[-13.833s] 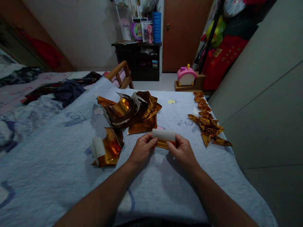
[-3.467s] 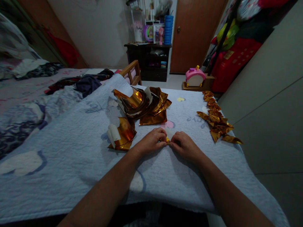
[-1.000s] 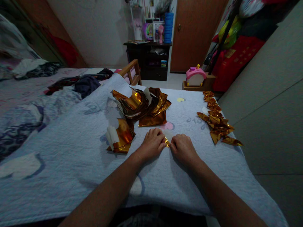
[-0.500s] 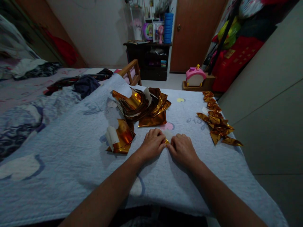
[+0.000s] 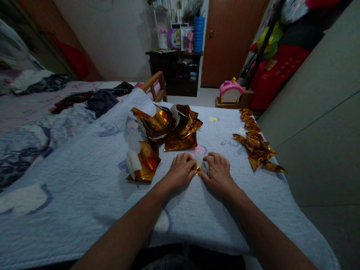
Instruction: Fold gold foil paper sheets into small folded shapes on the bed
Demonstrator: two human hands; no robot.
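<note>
A small piece of gold foil paper (image 5: 198, 168) with a white underside lies on the light blue cover between my two hands. My left hand (image 5: 182, 168) is closed at its left side, thumb and fingertips pressing on the folded gold part. My right hand (image 5: 218, 172) holds the right side, its thumb on the paper near the left thumb and its bent fingers lifted a little apart from that thumb. The palms hide much of the sheet. To the left lies a small curled stack of gold foil sheets (image 5: 147, 159), with a larger fanned stack (image 5: 165, 122) behind it.
Folded gold foil pieces (image 5: 260, 150) lie in a row along the right edge of the cover (image 5: 112, 210). A wooden chair (image 5: 157, 84) stands past the far edge. Rumpled clothes (image 5: 102, 101) lie at left, and a pink toy case (image 5: 231, 91) sits beyond at right.
My right hand's fingers have spread and lifted from the paper, showing more of its white side. My left hand stays in place. The view has shifted slightly.
</note>
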